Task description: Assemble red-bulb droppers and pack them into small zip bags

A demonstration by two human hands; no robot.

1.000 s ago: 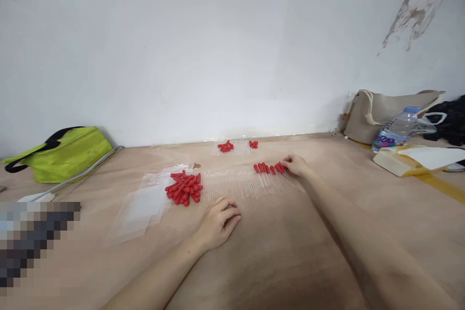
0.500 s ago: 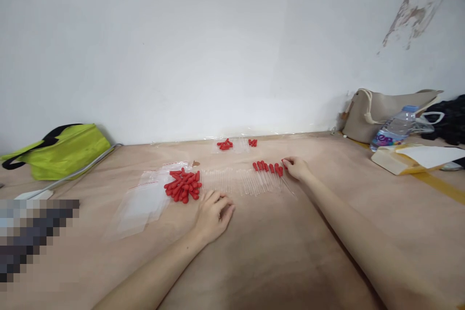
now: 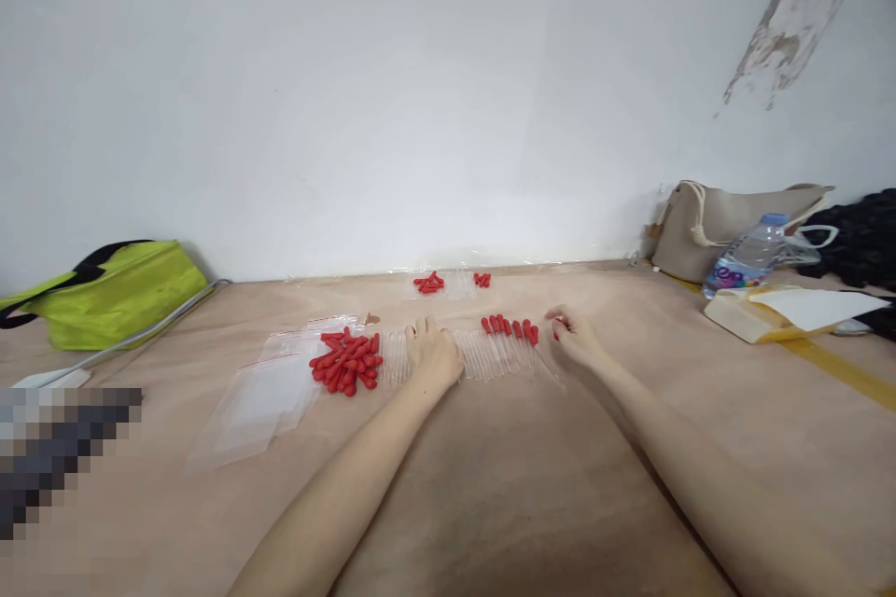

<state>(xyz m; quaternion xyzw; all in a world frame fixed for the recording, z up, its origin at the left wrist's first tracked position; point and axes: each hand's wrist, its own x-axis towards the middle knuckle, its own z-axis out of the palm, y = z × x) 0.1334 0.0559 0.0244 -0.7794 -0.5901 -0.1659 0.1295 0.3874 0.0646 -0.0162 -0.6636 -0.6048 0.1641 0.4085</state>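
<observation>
My left hand point(image 3: 435, 356) lies over a row of thin clear tubes point(image 3: 483, 356), its fingers bent down and somewhat apart on them. Whether a tube is between the fingertips is hidden. At the row's right end, my right hand point(image 3: 578, 341) is closed around a red dropper bulb point(image 3: 557, 328), most of it covered by the fingers. Several tubes beside that hand carry red bulbs point(image 3: 516, 328) on their far ends and look like droppers. A single tube point(image 3: 552, 369) slants out below them. Left of my left hand sits a pile of loose red bulbs point(image 3: 346, 362).
Clear zip bags point(image 3: 262, 392) lie left of the pile. More red bulbs point(image 3: 428, 282) rest on clear plastic by the wall. A lime-green bag point(image 3: 126, 294) stands at left. A beige bag point(image 3: 728, 229), water bottle point(image 3: 746, 254) and open envelope point(image 3: 749, 315) are at right.
My left hand has moved right and away from me, from beside the pile onto the tubes. My right hand has shifted slightly from the capped tubes, still holding a red bulb.
</observation>
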